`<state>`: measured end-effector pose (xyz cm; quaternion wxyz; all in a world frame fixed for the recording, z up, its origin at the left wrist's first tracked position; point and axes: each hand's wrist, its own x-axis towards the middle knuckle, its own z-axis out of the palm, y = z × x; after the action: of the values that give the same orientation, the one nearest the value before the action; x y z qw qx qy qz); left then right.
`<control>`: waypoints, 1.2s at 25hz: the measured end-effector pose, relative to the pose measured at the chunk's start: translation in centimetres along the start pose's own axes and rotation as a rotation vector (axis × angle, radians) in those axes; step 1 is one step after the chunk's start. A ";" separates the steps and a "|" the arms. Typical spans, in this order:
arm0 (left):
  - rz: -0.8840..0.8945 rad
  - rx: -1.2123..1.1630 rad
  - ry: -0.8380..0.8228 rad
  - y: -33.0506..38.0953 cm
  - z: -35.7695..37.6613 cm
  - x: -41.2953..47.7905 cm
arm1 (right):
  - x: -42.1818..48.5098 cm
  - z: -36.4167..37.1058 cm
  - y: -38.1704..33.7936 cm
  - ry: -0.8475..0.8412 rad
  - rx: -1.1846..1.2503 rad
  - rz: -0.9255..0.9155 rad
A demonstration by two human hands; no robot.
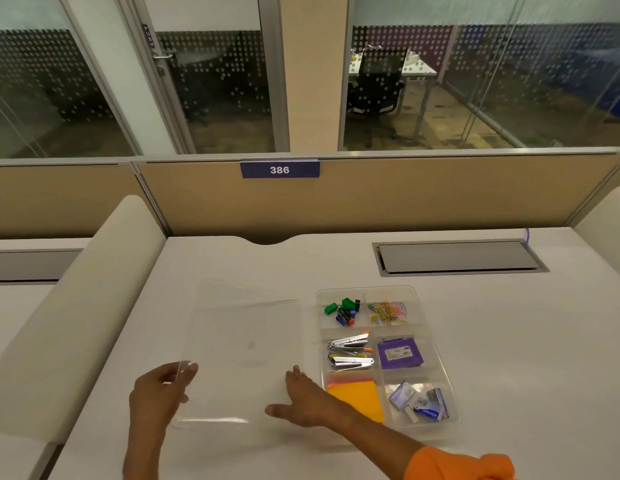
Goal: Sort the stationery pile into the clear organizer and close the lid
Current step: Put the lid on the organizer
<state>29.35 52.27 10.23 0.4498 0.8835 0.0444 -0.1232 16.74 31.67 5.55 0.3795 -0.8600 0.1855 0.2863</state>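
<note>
The clear organizer [440,344] stands on the white desk, right of centre, with its lid off. Its compartments hold coloured binder clips [344,310], paper clips [388,312], two staplers [350,353], a purple packet [400,353], orange sticky notes [357,396] and staple boxes [419,401]. The clear lid [242,348] lies just left of the organizer, tilted, with its left side raised. My left hand [159,389] grips the lid's near-left edge. My right hand [301,398] rests on the lid's near-right edge, fingers spread.
A grey cable hatch [457,258] is set into the desk at the back right. A tan partition with a "386" sign [280,169] closes off the far edge. Rounded beige dividers [83,306] flank the desk on the left and right.
</note>
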 end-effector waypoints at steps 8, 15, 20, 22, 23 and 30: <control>0.223 -0.197 -0.015 9.3 2.9 -6.4 | -4.6 -7.0 -6.0 0.420 0.486 -0.159; 0.577 0.171 0.054 14.4 9.3 -12.9 | -7.7 -13.6 -5.7 0.593 0.460 -0.100; 0.684 0.119 -0.109 14.1 11.5 -14.2 | -10.5 -16.1 -0.5 0.575 0.696 -0.057; 0.672 0.099 0.016 11.4 12.1 -11.9 | -12.2 -16.7 2.2 0.520 0.868 -0.073; 0.621 0.193 0.087 9.8 12.4 -10.4 | -13.0 -17.0 3.8 0.532 0.885 -0.071; 0.054 -0.503 -0.381 4.9 15.7 -7.5 | -12.4 -16.3 13.4 0.666 0.956 -0.007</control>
<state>20.25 36.99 7.08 0.6575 0.7064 -0.0350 -0.2597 5.76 11.93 15.06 0.6479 -0.6373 0.4007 -0.1163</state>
